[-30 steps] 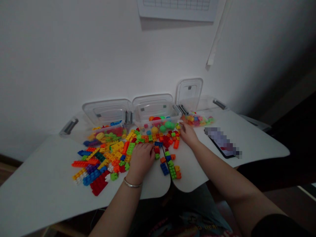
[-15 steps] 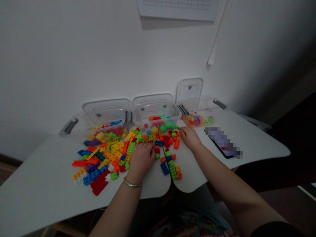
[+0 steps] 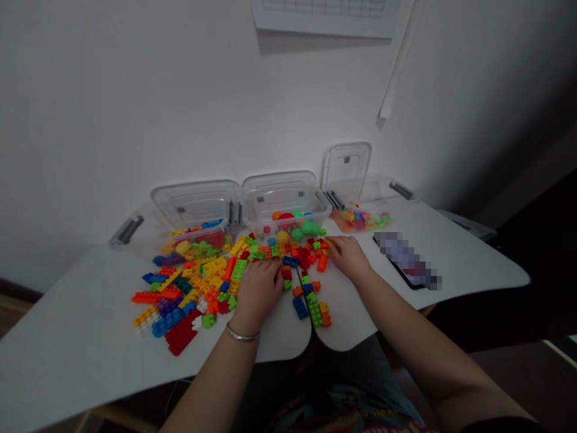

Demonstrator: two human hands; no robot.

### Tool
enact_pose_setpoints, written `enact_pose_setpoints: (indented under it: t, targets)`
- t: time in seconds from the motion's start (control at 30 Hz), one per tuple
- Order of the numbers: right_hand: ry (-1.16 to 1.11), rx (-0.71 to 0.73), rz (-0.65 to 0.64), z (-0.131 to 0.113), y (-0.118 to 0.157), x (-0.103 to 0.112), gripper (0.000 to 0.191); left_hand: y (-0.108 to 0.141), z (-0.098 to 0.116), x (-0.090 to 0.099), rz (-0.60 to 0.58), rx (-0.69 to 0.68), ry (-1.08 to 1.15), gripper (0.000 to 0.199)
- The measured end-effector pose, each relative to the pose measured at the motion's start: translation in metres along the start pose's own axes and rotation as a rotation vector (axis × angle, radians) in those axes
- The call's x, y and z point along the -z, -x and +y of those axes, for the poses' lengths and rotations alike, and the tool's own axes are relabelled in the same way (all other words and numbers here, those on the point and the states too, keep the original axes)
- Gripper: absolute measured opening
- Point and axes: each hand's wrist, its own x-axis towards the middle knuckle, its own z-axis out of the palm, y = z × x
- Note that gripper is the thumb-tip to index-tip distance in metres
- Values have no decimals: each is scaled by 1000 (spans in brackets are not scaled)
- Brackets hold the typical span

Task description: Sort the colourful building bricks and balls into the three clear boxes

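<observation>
Left hand (image 3: 258, 292): fingers curled together over the plastic building bricks (image 3: 211, 288) heaped on the white desk (image 3: 81, 319) (any brick held: cannot tell); right hand (image 3: 348, 257): fingers closed together, tips at the pile's far edge, just below a clear plastic box (image 3: 282, 207).

Dim light — brightest on the wall (image 3: 189, 102), dark corners, warped edges

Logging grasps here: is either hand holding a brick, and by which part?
No hold shows: the left hand lies palm-down on the bricks, and the fingertips of the right hand touch them; fingers could hide a small one.
</observation>
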Motion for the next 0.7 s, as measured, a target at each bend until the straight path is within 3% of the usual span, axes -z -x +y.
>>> enact_pose_setpoints:
  t: [0.33, 0.57, 0.7]
  targets:
    - [-15, -4, 5, -5, 0, 1, 24, 0, 0, 0, -1, -4, 11, 28]
    - [-444, -184, 268, -2, -1, 0, 19, 0, -1, -1, -5, 1, 12, 29]
    - [-529, -197, 524, -4, -9, 25, 29, -1, -1, 0, -12, 1, 13, 28]
